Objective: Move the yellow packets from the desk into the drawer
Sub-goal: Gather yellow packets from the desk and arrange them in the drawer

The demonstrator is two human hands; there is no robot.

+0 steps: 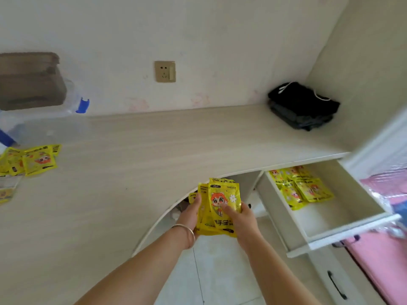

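Observation:
A stack of yellow packets (222, 194) with a cartoon face hangs in the air in front of the desk's curved front edge. My left hand (191, 213) grips its left side and my right hand (241, 219) grips its right side, thumb on the top packet. The white drawer (343, 233) stands pulled out to the right, with several yellow packets (301, 187) lying in its back part. More yellow packets (30, 159) lie on the desk (136, 150) at the far left.
Folded black clothing (302, 106) sits at the desk's back right corner. A clear plastic box (44, 119) with blue clips holds a brown carton at the back left. A shut lower drawer (337, 285) is below the open one. A pink bed (383, 249) lies at right.

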